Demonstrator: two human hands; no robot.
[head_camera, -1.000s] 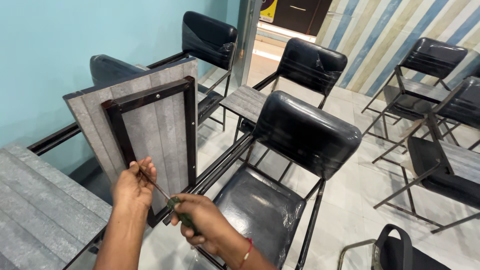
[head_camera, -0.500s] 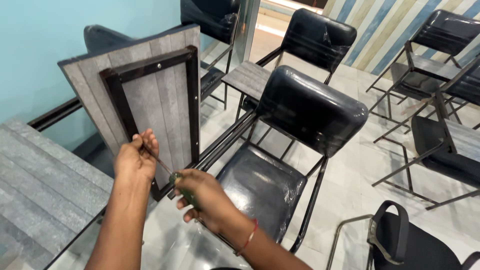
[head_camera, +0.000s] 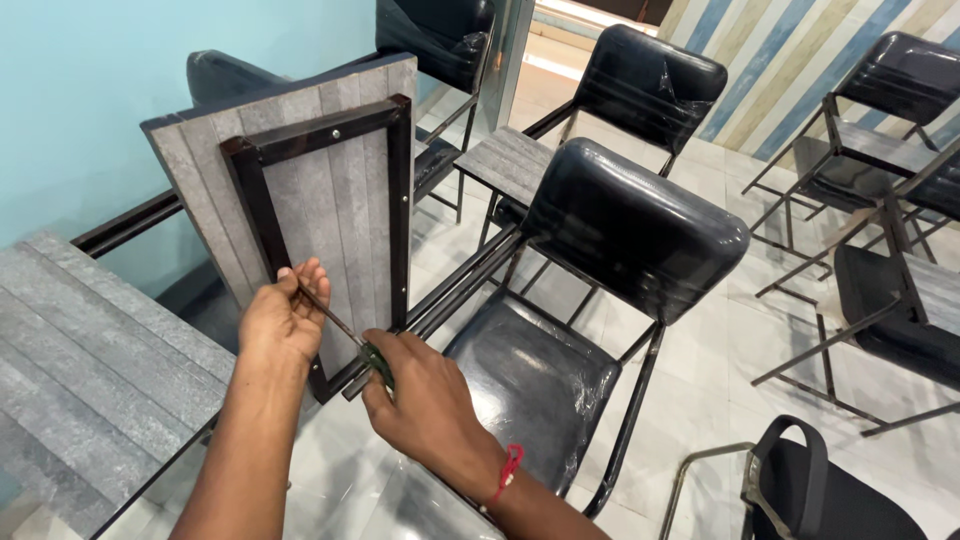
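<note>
Screwdriver (head_camera: 352, 338) with green handle, gripped in closed right hand (head_camera: 425, 400), shaft angled up-left onto dark metal frame (head_camera: 399, 200) of flipped-up grey writing tablet (head_camera: 300, 190). Left hand (head_camera: 283, 320) curled at frame's left rail, fingertips pinching shaft near tip; screw apparently hidden beneath. Black padded chair (head_camera: 620, 230) just right of tablet. Grey slatted tabletop (head_camera: 80, 350) left of tablet.

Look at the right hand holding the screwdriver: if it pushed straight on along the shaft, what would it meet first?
The right hand would likely drive the screwdriver into the black frame of the flipped-up writing pad, beside the left hand; depth is uncertain.
</note>
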